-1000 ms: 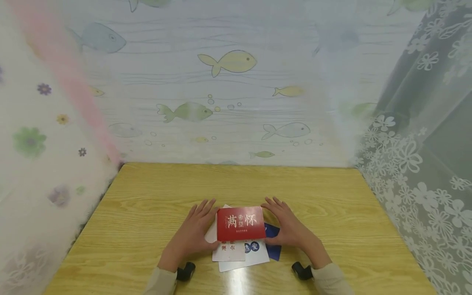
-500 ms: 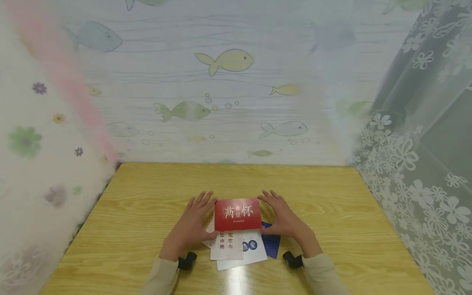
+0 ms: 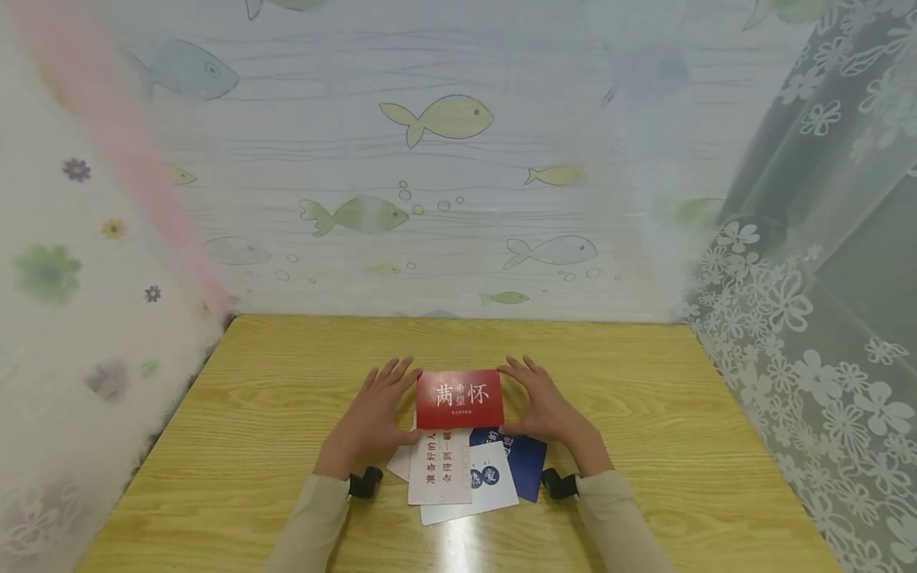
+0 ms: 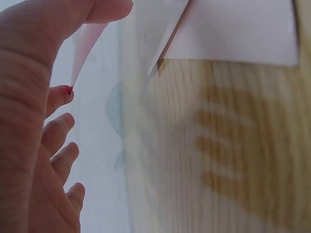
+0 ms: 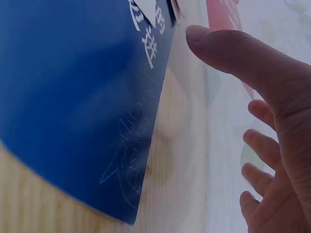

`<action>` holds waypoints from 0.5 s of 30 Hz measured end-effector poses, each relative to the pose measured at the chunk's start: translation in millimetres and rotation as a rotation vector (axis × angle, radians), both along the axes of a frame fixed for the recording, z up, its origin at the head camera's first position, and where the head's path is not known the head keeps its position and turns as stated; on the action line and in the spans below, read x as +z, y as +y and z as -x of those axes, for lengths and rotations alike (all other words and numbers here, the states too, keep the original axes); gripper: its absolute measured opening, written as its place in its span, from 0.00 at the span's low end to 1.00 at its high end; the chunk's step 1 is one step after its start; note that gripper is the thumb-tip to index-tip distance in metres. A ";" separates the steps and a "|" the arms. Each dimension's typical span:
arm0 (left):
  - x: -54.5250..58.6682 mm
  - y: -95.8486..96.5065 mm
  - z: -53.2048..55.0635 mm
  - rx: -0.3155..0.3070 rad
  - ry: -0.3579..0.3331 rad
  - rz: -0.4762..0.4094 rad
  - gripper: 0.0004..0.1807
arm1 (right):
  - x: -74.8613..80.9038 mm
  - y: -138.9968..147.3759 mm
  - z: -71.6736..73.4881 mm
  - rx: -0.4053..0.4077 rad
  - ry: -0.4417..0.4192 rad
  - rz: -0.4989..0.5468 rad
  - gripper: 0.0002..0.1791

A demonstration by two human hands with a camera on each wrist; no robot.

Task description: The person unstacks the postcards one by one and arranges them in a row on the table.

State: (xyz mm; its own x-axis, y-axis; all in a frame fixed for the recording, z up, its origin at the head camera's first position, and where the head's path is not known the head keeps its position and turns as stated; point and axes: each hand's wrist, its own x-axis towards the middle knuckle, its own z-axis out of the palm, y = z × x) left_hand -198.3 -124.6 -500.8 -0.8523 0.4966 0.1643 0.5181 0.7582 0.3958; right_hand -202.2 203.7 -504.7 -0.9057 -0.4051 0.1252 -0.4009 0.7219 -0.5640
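A red card [image 3: 460,420] with white characters is held by its side edges between both hands, raised off the table. The left hand [image 3: 372,410] grips its left edge, index fingertip at the upper corner and thumb at the lower one. The right hand [image 3: 546,407] does likewise on the right edge, its other fingers spread. Below lie overlapping cards: a white card with red characters [image 3: 438,492], a white card with blue circles [image 3: 497,501], and a dark blue card [image 5: 73,97] with white characters. A pale card's corner [image 3: 399,464] shows at the left, mostly covered.
The wood-grain table [image 3: 286,342] extends around the cards. Fish-patterned cloth [image 3: 444,199] hangs behind it, with flowered cloth [image 3: 79,358] at the left and white lace [image 3: 802,382] at the right. Black wrist cameras [image 3: 366,482] sit on both wrists.
Both hands have moved the red card up and away from the person. More of the white card's red characters and of the blue card now shows; those lower cards stay on the table.
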 end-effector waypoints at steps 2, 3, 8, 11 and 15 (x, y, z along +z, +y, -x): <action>-1.1 -0.2 4.6 -0.001 -0.006 -0.001 0.54 | -0.4 -0.3 3.4 -0.009 -0.011 0.004 0.53; -1.5 -0.3 7.0 -0.001 -0.015 -0.002 0.54 | -0.8 -0.5 5.2 -0.012 -0.016 0.003 0.53; -5.6 -2.5 20.3 -0.021 -0.027 -0.002 0.53 | -2.7 -0.2 14.2 -0.020 -0.043 -0.011 0.54; -6.8 -4.0 30.1 -0.048 -0.021 -0.026 0.53 | -2.3 0.4 20.6 -0.018 -0.049 -0.004 0.55; -7.0 -5.3 43.5 -0.076 -0.011 -0.032 0.53 | -1.8 1.3 30.0 -0.015 -0.063 0.007 0.55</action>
State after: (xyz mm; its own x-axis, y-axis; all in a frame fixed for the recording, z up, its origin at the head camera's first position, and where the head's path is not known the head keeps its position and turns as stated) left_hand -241.8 -129.8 -507.7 -0.8141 0.5547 0.1717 0.5692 0.7037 0.4252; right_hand -232.1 205.1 -506.4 -0.9177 -0.3909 0.0706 -0.3537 0.7234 -0.5930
